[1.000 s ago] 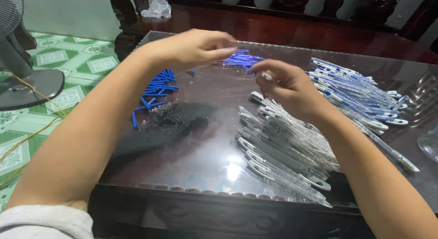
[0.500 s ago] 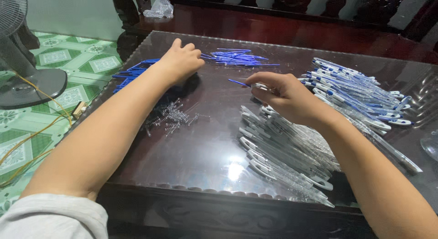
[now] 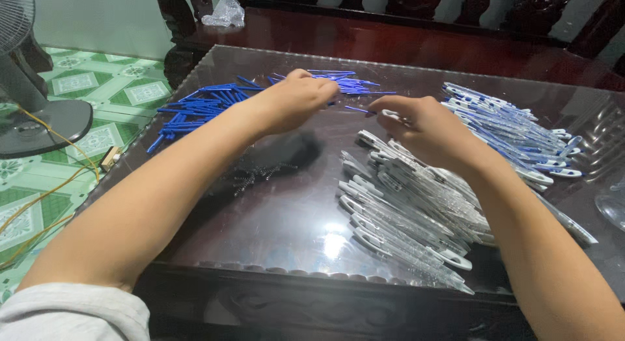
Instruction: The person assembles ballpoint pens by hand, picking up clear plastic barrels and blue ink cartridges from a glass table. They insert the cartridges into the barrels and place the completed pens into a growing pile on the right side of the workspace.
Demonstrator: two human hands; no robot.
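I see clear barrel pinched in right hand, thin blue refill sticking out toward left hand. Left fingers curled together at refill tip, grip possibly on it, blurred. Clear barrel pile below, finished pens right, blue refills left. Glass table; fan on floor.

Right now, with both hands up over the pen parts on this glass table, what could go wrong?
1. The right hand holds a clear barrel above the clear barrel pile; the forearm lies over that pile and could sweep barrels off the near table edge.
2. The left hand pinches a thin blue refill; it could slip or bend.
3. The small springs lie under the left arm and might scatter.
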